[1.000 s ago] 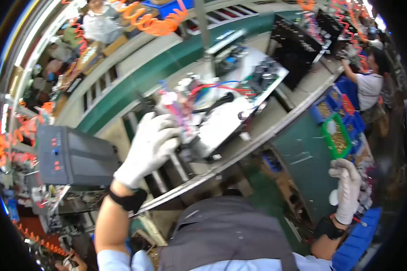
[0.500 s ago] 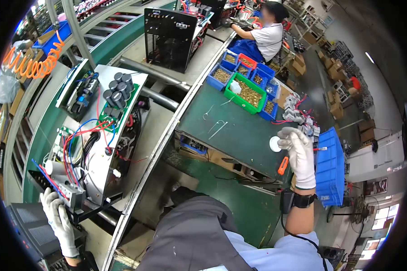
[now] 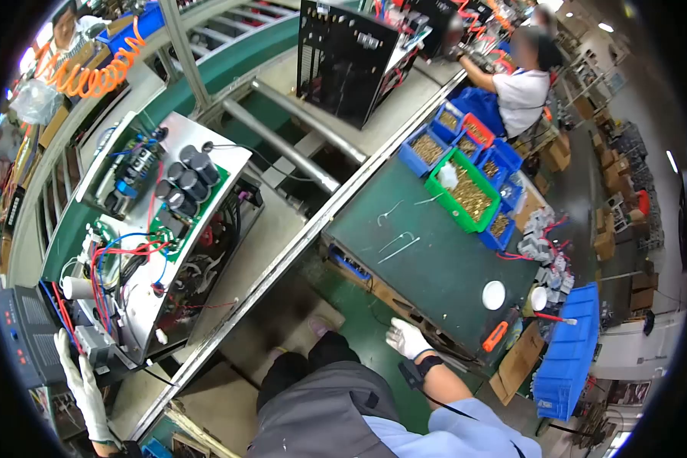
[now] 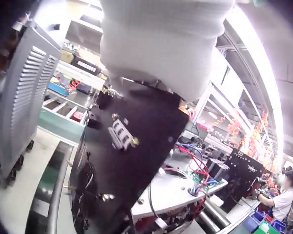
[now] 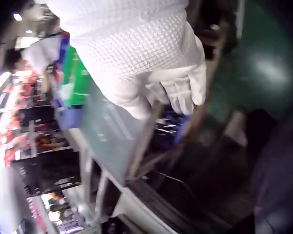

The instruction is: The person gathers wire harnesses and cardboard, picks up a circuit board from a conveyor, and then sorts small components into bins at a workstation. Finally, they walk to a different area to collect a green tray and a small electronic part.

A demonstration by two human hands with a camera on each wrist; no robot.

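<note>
My gloved left hand [image 3: 82,385] is at the near end of an opened electronics unit [image 3: 141,294], its fingers straight along the edge. In the left wrist view the white glove [image 4: 158,46] covers the top edge of the unit's black end panel [image 4: 136,141]. Red and blue wires, a circuit board [image 3: 183,229] and dark capacitors [image 3: 183,187] show on the unit's white plate. My right hand [image 3: 408,338], also gloved, hangs beside the near edge of the green bench [image 3: 404,267]. Its fingers [image 5: 178,95] are loosely bent, with nothing seen in them.
Blue bins [image 3: 424,149] and a green bin [image 3: 443,183] of small brass-coloured parts stand on the bench. A white lid [image 3: 494,295] and an orange-handled tool [image 3: 495,336] lie nearer. Metal rollers [image 3: 278,141] and another black-panelled unit [image 3: 343,65] are farther along the line, where a person [image 3: 520,95] sits.
My right hand has come down and left from beside the white lid to the bench's near edge. My left hand has moved from the unit's wiring to its end panel. The view has turned right.
</note>
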